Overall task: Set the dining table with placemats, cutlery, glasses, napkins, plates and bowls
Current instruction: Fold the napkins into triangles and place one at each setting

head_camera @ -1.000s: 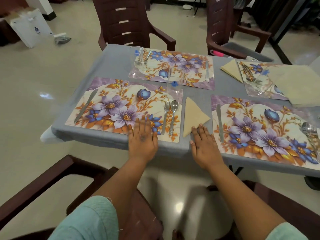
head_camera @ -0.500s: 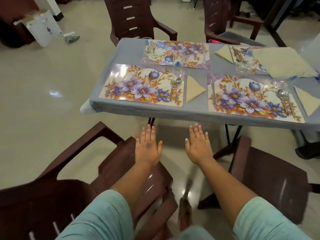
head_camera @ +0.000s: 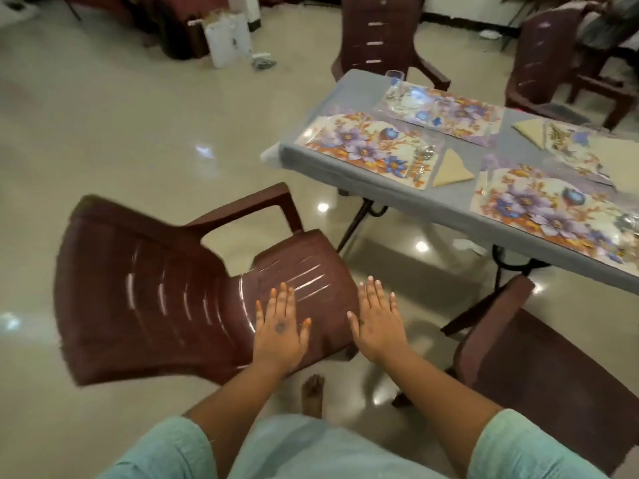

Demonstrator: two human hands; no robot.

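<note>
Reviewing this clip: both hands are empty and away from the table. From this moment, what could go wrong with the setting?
1. No plates or bowls show on the floral placemats; with the left hand and right hand empty over the brown chair, that step may get skipped.
2. The glass stands near the table corner, so a bump could tip it.
3. The chair sits close by the bare foot: a likely trip.

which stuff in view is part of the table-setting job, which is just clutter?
Job:
placemats
fork and spoon
folded napkin
glass
table

Lying about:
white bag on the floor
near chair under the open left hand and right hand
far chair
</note>
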